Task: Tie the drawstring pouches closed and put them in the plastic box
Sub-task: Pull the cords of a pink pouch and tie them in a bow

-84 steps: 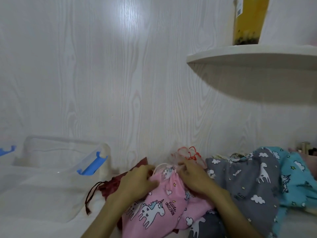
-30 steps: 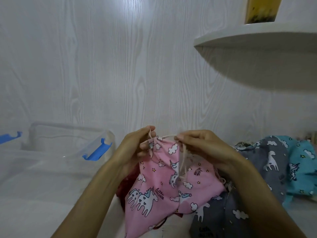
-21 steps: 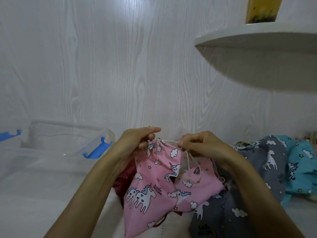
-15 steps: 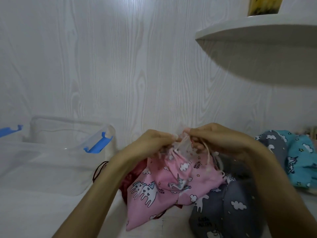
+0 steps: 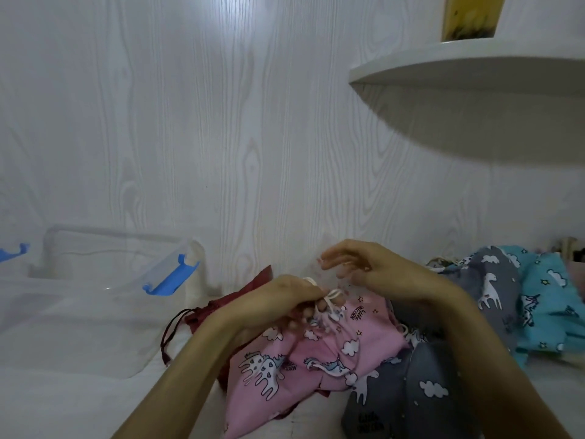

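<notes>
A pink unicorn-print pouch [image 5: 304,359] lies low in the middle, its neck gathered. My left hand [image 5: 285,299] grips that neck, and the white drawstring [image 5: 332,299] loops over its fingers. My right hand [image 5: 364,267] hovers just above and to the right, blurred, its fingers curled; whether it pinches the cord I cannot tell. A dark red pouch [image 5: 221,308] lies under the pink one. To the right lie a grey unicorn pouch [image 5: 421,391] and a blue one [image 5: 550,299]. The clear plastic box [image 5: 95,299] with blue latches stands at the left.
A white wood-grain wall rises close behind everything. A white shelf [image 5: 468,64] juts out at the upper right with a yellow container [image 5: 468,17] on it. A second blue latch [image 5: 12,251] shows at the far left edge.
The pouch was lifted off the pile, its mouth was pulled shut by the cords, and it has sunk back. My right hand has just lifted away from the neck.
</notes>
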